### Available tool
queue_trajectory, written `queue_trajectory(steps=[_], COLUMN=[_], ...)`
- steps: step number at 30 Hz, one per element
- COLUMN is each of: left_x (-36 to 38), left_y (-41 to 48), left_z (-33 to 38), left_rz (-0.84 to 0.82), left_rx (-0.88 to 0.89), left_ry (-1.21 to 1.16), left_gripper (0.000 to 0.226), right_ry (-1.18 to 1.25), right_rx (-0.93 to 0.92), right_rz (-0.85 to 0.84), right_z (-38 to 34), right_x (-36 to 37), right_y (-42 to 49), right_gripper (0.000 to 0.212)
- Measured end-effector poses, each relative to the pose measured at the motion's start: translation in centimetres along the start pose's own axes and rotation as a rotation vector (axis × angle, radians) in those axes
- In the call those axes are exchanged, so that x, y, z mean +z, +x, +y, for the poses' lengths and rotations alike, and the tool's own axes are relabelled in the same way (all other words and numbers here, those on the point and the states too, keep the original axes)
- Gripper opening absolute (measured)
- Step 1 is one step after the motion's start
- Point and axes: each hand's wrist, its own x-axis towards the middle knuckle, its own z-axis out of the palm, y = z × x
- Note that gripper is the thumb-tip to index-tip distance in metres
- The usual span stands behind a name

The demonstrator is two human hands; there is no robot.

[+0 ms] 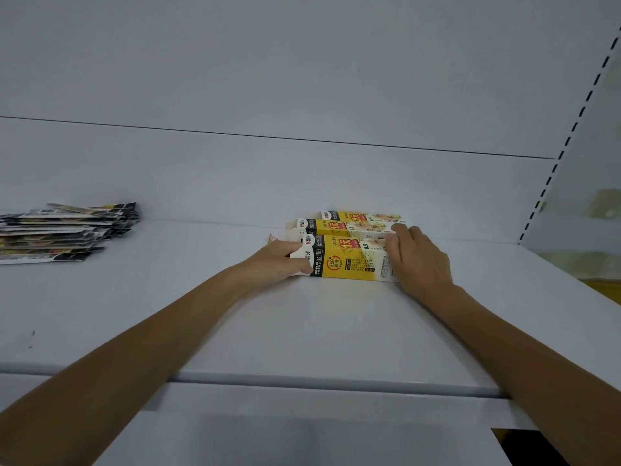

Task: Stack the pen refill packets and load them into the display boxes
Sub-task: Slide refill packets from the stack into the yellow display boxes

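Pen refill packets (64, 230) lay stacked well left of the display boxes (353, 227) on the shelf (336, 324). Your left grip (284, 258) pinched the nearest box (349, 260) at its flap; your right grip (418, 260) clasped its other end. Card judged light, crushable: hold by the ends.

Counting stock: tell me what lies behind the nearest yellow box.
Behind the nearest box, held between the left hand and right hand, lie two more yellow boxes. It hides their lower sides and contents.

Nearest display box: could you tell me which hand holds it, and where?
Both hold the nearest display box: left hand its white left end, right hand its right end.
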Motion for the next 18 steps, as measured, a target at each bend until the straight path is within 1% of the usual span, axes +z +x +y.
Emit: queue_trajectory(steps=[3, 4, 5, 7, 10, 14, 18], left_x=[-0.3, -0.6, -1.0, -1.8, -3.4, -6.5, -11.1], left_y=[-0.3, -0.8, -1.4, -2.7, -4.3, -6.8, -10.1], left_z=[-0.4, -0.7, -1.1, -1.8, -3.0, -4.9, -7.7], left_rz=[0.157, 0.207, 0.250, 0.310, 0.361, 0.438, 0.505], left_rx=[0.096, 0.131, 0.160, 0.204, 0.170, 0.123, 0.048], left_ry=[0.213, 0.265, 0.292, 0.349, 0.403, 0.378, 0.392], left_gripper=[0.028, 0.031, 0.030, 0.025, 0.028, 0.026, 0.025], right_ry=[-0.109, -0.092, -0.039, 0.069, 0.256, 0.462, 0.508], right_rx=[0.088, 0.124, 0.152, 0.135, 0.058, -0.017, -0.077], right_rz=[-0.071, -0.094, -0.099, -0.052, 0.008, 0.051, 0.008], right_z=[-0.6, -0.8, -1.0, -1.5, -4.1, -9.7, -16.4], right_x=[-1.2, -1.9, -2.5, -3.8, -6.0, -7.9, -8.6], right_y=[-0.2, -0.2, -0.1, 0.6, 2.0, 3.3, 4.3], right_gripper=[0.045, 0.047, 0.049, 0.050, 0.053, 0.056, 0.058])
